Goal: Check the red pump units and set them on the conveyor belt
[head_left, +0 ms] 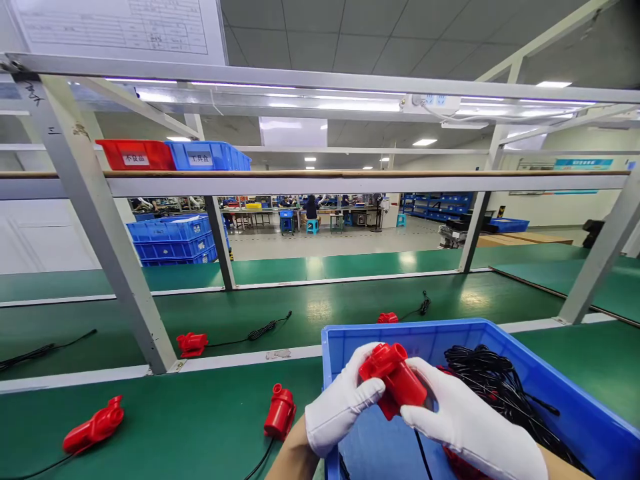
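Note:
Both my hands wear white gloves and grip one red plastic pump [394,381] above a blue bin. My left hand [345,399] holds its left side near the short spout, thumb in front. Wrapped round the pump's lower right end is my right hand [463,417]. A black cable [423,455] hangs below the pump into the blue bin [400,332]. Coiled black cables [500,387] fill the bin's right side, with red parts partly hidden beneath my right hand. Left of the bin, another red pump [281,412] stands on the green surface, its cable running toward me.
A red pump [94,427] lies at the far left. Beyond the white rail, a red pump [192,344] and another red pump [387,318] lie with bundled cables. A metal post [107,220] rises at left. Red [135,155] and blue [210,156] boxes sit on the shelf.

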A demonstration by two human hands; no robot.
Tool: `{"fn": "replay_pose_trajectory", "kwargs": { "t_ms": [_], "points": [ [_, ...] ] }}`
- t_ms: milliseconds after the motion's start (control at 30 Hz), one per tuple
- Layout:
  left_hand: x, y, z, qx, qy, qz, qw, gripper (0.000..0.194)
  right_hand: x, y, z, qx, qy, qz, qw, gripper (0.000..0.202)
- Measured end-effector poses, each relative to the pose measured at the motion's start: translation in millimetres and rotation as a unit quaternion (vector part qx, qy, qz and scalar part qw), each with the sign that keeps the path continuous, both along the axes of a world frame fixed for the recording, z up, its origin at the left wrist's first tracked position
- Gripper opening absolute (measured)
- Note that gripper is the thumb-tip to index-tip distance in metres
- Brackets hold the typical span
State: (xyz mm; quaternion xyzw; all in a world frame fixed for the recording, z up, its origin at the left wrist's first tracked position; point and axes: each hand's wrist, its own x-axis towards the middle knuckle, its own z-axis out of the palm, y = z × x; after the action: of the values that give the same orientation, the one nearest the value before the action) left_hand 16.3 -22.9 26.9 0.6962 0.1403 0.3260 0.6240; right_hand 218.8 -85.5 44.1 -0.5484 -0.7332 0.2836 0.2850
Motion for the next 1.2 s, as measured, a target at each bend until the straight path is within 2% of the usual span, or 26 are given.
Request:
{"fn": "replay_pose_trajectory", "kwargs": {
  "t_ms": [133, 233, 433, 500, 567, 600, 633, 700, 767, 800, 900, 1000, 1100, 1200],
  "points": [
    [-3.3, 2.1, -1.6, -0.045, -0.013, -0.043, 0.998, 0.088, -1.0, -7.8, -3.6, 0.001, -0.018, -0.029, 0.999, 0.048],
    [-4.7, 3.7, -5.4, -0.066, -0.003, -0.061, 0.996, 0.099, -1.9, -14.2, -9.7, 0.036, -0.058, -0.04, 0.997, 0.065],
    [-1.7, 3.3, -7.1, -0.038, -0.056, -0.084, 0.994, 0.082, 1.8, -20.4, -20.2, 0.082, -0.114, -0.015, 0.99, 0.065],
    [1.9, 0.2, -7.2, 0.0, -0.078, -0.047, 0.996, 0.074, 7.9, -18.3, -23.7, 0.117, -0.122, -0.033, 0.985, 0.066],
    [6.2, -3.5, -8.6, 0.076, -0.078, 0.053, 0.993, 0.065, 15.6, -15.5, -24.5, 0.169, -0.112, -0.054, 0.978, 0.066],
    [8.3, -5.2, -10.1, 0.136, -0.071, 0.124, 0.98, 0.062, 19.3, -14.4, -23.4, 0.187, -0.098, -0.059, 0.976, 0.063],
    [10.1, -6.4, -11.9, 0.21, -0.06, 0.197, 0.956, 0.059, 22.3, -13.8, -21.3, 0.195, -0.083, -0.06, 0.975, 0.059],
    [12.4, -7.5, -16.4, 0.366, -0.034, 0.313, 0.876, 0.06, 25.4, -14.1, -15.7, 0.181, -0.064, -0.046, 0.98, 0.048],
    [12.7, -7.5, -20.2, 0.475, -0.019, 0.36, 0.802, 0.065, 24.6, -15.8, -11.1, 0.146, -0.072, -0.025, 0.986, 0.039],
    [12.2, -7.4, -21.3, 0.506, -0.013, 0.365, 0.781, 0.066, 23.2, -16.6, -10.0, 0.128, -0.082, -0.014, 0.988, 0.037],
    [9.7, -7.0, -20.6, 0.552, -0.011, 0.355, 0.755, 0.069, 18.6, -17.5, -11.0, 0.103, -0.102, 0.015, 0.989, 0.035],
    [6.1, -4.8, -16.4, 0.587, -0.026, 0.334, 0.737, 0.072, 17.3, -15.5, -12.4, 0.143, -0.096, 0.06, 0.983, 0.031],
    [1.8, -1.5, -11.9, 0.597, -0.038, 0.311, 0.739, 0.08, 19.2, -13.8, -7.8, 0.203, -0.103, 0.126, 0.966, 0.028],
    [-1.4, -1.4, -8.3, 0.598, -0.021, 0.291, 0.746, 0.078, 21.6, -15.6, 1.2, 0.218, -0.112, 0.155, 0.957, 0.029]
  ]
}}
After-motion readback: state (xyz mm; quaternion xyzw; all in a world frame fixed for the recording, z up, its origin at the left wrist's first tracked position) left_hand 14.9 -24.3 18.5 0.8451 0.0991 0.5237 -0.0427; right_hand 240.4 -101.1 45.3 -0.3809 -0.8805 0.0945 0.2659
